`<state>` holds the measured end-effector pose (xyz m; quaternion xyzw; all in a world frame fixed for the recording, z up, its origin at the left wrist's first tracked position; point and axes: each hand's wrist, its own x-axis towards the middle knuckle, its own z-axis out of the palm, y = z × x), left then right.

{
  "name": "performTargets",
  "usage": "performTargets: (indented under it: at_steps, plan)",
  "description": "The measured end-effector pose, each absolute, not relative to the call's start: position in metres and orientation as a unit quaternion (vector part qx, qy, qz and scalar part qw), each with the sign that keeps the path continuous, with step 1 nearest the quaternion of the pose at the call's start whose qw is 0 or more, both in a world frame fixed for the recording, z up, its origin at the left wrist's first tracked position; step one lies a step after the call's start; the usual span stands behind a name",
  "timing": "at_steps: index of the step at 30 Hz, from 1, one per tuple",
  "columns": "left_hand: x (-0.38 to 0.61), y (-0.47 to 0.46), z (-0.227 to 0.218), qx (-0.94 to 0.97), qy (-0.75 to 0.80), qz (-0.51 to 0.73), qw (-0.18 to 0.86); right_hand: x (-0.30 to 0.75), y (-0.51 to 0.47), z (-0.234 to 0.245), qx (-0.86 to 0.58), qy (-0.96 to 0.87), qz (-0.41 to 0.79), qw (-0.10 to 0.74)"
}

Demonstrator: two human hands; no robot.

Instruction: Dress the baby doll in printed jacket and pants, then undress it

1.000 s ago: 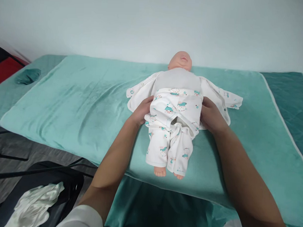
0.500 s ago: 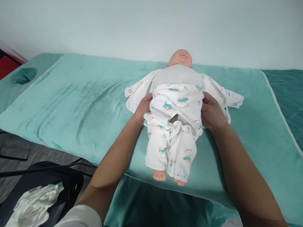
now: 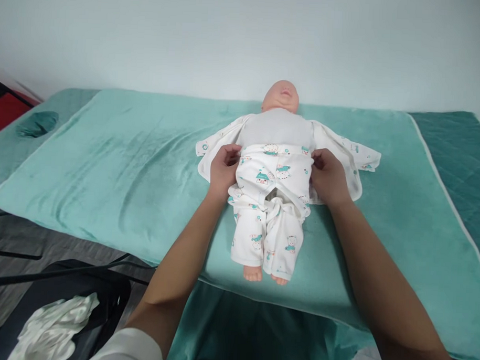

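In the head view, a baby doll with a pale grey-white soft torso [image 3: 276, 127] lies on its back across a long bed covered in a plush turquoise sheet [image 3: 83, 169], its head near the wall and its feet at the near edge. It wears white trousers printed with small green houses and animals [image 3: 260, 167]. At their waistband, the left hand [image 3: 228, 166] has its thumb and fingers bent in, seemingly pinching the cloth at one side; the right hand [image 3: 327, 175] appears to pinch the opposite side in the same way, though some fingertips are hidden.

As for how far the dressing stands, the trousers look largely on: both legs are through, the feet show below the hems, and the waistband lies across the belly. Less tidy is the crotch, where a dark gap shows, and the cloth bunches at the thighs. The matching white printed jacket [image 3: 341, 147] is unfastened, its panels spread to both sides and its front leaving the torso uncovered. Its sleeves stretch outward; whether arms fill them cannot be told.

Well apart, below the bed, a crumpled white cloth [image 3: 59, 326] lies on a black surface [image 3: 26, 306].
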<state>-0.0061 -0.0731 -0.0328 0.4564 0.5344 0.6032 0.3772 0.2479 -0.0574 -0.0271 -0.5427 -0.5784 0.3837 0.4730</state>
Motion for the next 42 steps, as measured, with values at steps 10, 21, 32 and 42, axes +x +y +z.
performTargets:
  at_steps: [10, 21, 32, 42]
  plan:
    - [-0.01, -0.075, -0.033, 0.622, 0.434, 0.604, 0.243, 0.247, -0.064, -0.017, -0.481, -0.645, 0.229, 0.548]
    - [-0.018, -0.063, -0.021, 0.744, 0.409, 0.474, 0.234, 0.251, -0.057, -0.011, -0.434, -0.729, 0.275, 0.452]
    - [-0.007, -0.023, -0.021, 0.689, 0.471, 0.493, 0.244, 0.239, -0.046, -0.011, -0.443, -0.771, 0.141, 0.435]
    - [-0.009, 0.014, -0.033, 0.667, 0.458, 0.497, 0.313, 0.232, 0.005, -0.006, -0.53, -0.721, 0.134, 0.426]
